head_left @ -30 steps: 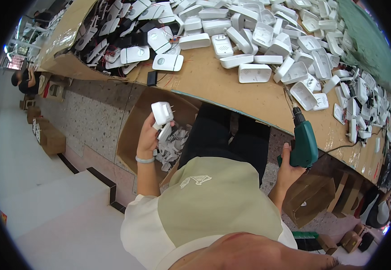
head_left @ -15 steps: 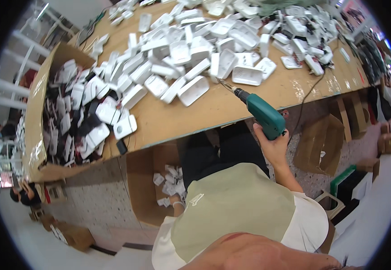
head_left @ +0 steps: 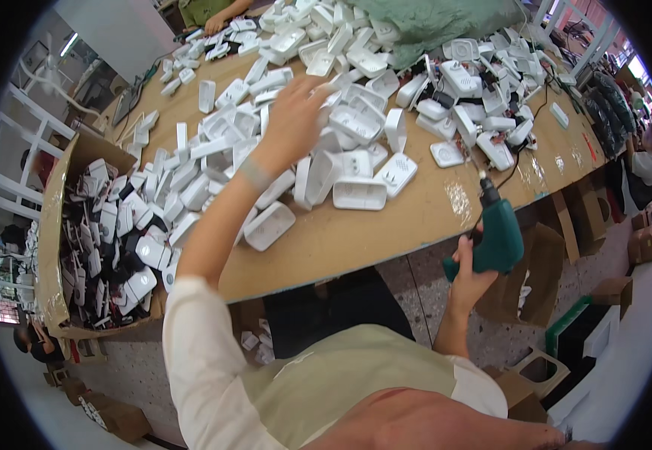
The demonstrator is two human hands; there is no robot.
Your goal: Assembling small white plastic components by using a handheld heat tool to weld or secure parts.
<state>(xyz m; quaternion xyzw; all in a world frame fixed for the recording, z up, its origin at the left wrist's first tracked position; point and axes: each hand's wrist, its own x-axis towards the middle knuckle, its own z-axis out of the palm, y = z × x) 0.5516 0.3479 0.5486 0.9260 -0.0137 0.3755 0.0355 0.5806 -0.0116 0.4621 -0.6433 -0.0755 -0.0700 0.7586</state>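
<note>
Red strokes (head_left: 589,147) mark the table (head_left: 416,229) beyond the green tool (head_left: 501,234).

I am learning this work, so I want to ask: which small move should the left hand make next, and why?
Probably take one white casing and lift it clear: the left hand is at the pile, though blur hides whether it grips one, while the right hand is occupied with the green power tool.

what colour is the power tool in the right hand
The pistol-shaped power tool has a dark green body, best seen in the head view.
</note>
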